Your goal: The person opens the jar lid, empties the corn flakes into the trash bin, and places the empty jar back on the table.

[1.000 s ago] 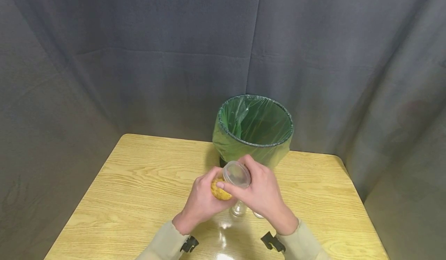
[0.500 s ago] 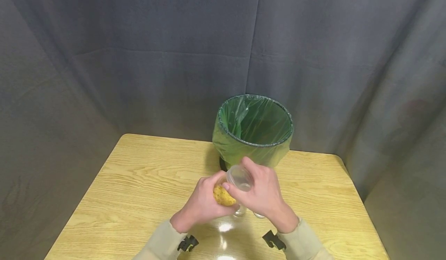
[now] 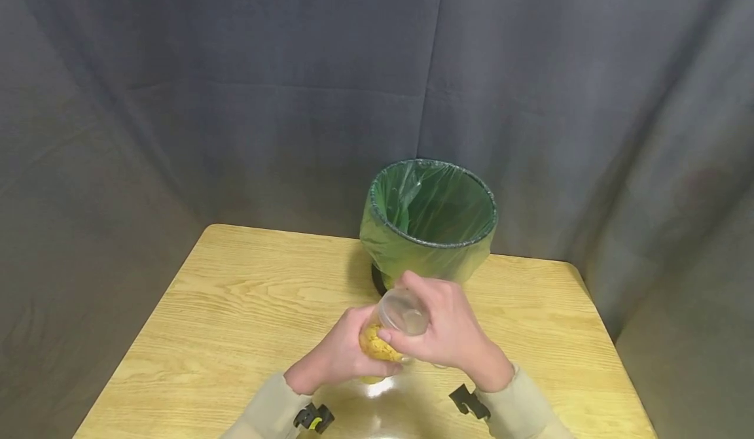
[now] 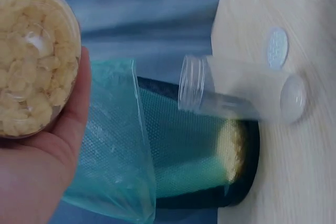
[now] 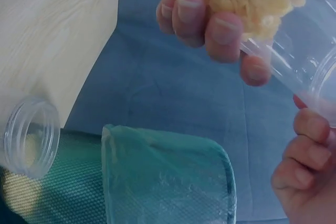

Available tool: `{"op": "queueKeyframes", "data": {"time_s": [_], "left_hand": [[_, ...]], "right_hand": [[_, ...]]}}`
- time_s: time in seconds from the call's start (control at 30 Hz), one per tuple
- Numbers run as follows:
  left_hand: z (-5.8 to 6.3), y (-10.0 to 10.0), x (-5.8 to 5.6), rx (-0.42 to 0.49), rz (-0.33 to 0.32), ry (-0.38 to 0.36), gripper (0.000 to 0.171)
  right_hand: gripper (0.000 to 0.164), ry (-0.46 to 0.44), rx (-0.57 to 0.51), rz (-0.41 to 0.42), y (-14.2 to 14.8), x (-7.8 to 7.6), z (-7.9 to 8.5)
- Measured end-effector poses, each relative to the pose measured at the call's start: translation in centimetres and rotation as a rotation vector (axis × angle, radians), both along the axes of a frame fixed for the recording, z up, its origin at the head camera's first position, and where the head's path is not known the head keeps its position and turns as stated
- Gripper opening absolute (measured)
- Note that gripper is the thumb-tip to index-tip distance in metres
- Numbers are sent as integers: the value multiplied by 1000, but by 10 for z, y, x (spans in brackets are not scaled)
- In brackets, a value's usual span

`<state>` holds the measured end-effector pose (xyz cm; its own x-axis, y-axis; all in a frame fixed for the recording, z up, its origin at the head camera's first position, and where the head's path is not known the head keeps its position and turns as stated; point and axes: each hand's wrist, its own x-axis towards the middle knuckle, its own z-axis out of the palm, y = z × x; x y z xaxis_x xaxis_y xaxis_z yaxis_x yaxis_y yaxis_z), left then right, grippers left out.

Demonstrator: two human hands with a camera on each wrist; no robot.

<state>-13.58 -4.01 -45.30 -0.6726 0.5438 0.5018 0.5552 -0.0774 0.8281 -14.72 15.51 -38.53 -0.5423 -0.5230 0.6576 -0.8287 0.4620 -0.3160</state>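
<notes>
jar point(image 4: 38, 59) of flakes point(image 3: 372, 343), left grip point(image 3: 336, 354) and right grip point(image 3: 446, 321) clasping it, disc point(image 4: 277, 49) markings blurred

Over the feed I counted two hands point(image 3: 340, 351) point(image 3: 450, 326), two jars point(image 4: 37, 61) point(image 4: 236, 87), one disc point(image 4: 277, 49), one table point(image 3: 259, 295), one bin point(image 4: 184, 145) and one bag point(image 3: 412, 262). I also made out two sleeves point(image 3: 268, 403) point(image 3: 521, 403) and two buckles point(image 3: 314, 418) point(image 3: 469, 402).

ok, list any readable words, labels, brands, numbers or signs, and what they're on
No readable text in any view.
Pale disc on the table: faint surface pattern, too blurred to tell if it's lettering.
Jar of yellow pieces, standing clear jar, bin and its green bag: no label or marking visible.
</notes>
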Motion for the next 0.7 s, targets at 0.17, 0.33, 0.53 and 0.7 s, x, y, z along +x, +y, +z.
{"op": "queueKeyframes", "data": {"time_s": [0.17, 0.33, 0.53, 0.7], "left_hand": [[1, -1, -1, -119, 119, -10, 63], [0, -1, -2, -228, 285, -13, 49], [0, 0, -2, -269, 377, 2, 46], [2, -1, -2, -252, 294, -77, 48]], "right_hand": [[52, -108, 45, -57, 8, 1, -1], [61, -158, 98, -157, 13, 0, -1], [54, -199, 139, -227, 13, -2, -2], [40, -260, 133, -165, 14, -2, 1]]}}
